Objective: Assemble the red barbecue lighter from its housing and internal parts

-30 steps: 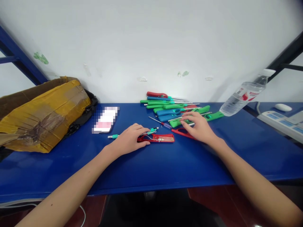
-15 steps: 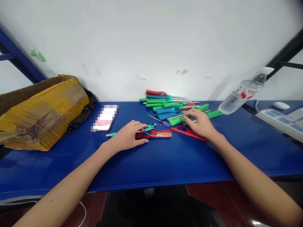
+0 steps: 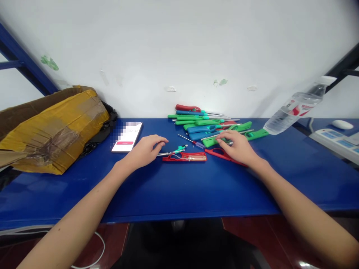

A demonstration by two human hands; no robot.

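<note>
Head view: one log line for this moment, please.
left hand: on table, beside red casing | right hand: on lighter pile | phone: left

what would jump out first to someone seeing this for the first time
The heap of green, blue and red lighters piled against the white wall at the back of the blue table draws the eye first. Just in front of it the right hand rests on a red lighter shell, while the left hand lies beside an opened red lighter half. At far left sits a taped cardboard box.
</note>
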